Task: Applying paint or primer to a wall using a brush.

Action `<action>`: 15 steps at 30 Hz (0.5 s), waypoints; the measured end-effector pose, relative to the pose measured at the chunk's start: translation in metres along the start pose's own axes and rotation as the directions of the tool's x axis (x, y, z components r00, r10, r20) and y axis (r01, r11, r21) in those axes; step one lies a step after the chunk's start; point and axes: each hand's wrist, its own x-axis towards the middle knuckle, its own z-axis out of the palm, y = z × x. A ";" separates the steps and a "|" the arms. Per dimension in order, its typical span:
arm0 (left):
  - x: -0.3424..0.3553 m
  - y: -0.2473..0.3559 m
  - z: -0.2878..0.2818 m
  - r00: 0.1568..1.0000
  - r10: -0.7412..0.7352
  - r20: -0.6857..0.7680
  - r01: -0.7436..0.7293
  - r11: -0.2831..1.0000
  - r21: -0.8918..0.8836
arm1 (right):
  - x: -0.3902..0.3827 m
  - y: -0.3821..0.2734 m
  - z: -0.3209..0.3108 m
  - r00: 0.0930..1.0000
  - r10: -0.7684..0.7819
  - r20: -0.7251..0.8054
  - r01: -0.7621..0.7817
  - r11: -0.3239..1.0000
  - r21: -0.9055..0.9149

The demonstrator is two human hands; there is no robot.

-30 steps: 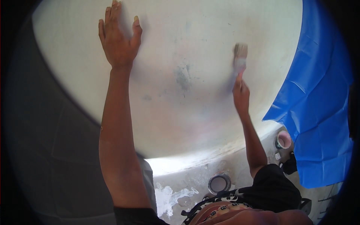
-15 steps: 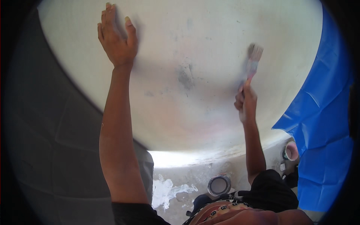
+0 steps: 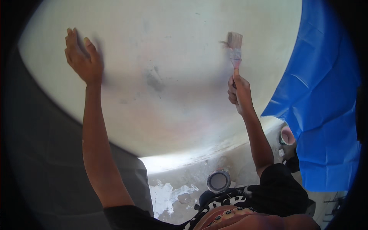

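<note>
The right hand point(image 3: 240, 91) is closed around the handle of a paintbrush point(image 3: 235, 53), with the thumb lying along it toward the brush's neck. The brush stands out beyond the fingers, its pinkish handle and pale-smeared ferrule just above the hand and its brownish bristles farthest from it, at the pale surface point(image 3: 195, 50). Whether the bristle tips press on that surface I cannot tell. A soft shadow falls on the surface to the left of this hand.

Well to the left of the right hand, and a little higher, is the left hand point(image 3: 85, 59). It has hold of nothing; its fingers are loosely extended close together and its thumb is spread away from them. It is at the pale surface, with a shadow beside the thumb; its exact contact is unclear. Between the two hands, the surface bears a dark grey smudge point(image 3: 154, 79).

Farther out, a creased blue sheet point(image 3: 320, 96) hangs to the right of the right hand, and a dark grey sheet point(image 3: 53, 153) spreads below and left of the left hand. Below the right hand, on the floor point(image 3: 243, 161), stands a round container point(image 3: 218, 181) with greyish contents; below and to the right is a pink-lined bucket point(image 3: 287, 135).
</note>
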 end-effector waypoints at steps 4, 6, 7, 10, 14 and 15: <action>-0.005 0.007 -0.006 0.996 -0.081 0.040 0.078 0.994 0.073 | 0.000 0.041 -0.031 0.996 -0.015 -0.085 0.000 0.986 -0.165; -0.006 0.013 -0.004 0.995 -0.085 0.053 0.081 0.994 0.067 | -0.021 0.101 -0.063 0.985 0.019 -0.174 -0.061 0.969 -0.238; -0.006 0.014 -0.004 0.996 -0.082 0.046 0.079 0.995 0.066 | -0.039 0.139 -0.083 0.970 0.008 -0.241 -0.085 0.947 -0.310; -0.012 0.009 -0.007 0.990 -0.116 0.079 0.109 0.990 0.088 | -0.110 0.233 -0.118 0.881 0.324 -0.344 -0.430 0.853 -0.297; -0.006 0.008 -0.008 0.995 -0.080 0.063 0.074 0.994 0.084 | -0.138 0.206 -0.111 0.837 0.468 -0.284 -0.526 0.831 -0.181; -0.002 0.008 -0.008 0.997 -0.056 0.059 0.050 0.994 0.093 | -0.130 0.194 -0.104 0.864 0.433 -0.257 -0.479 0.865 -0.153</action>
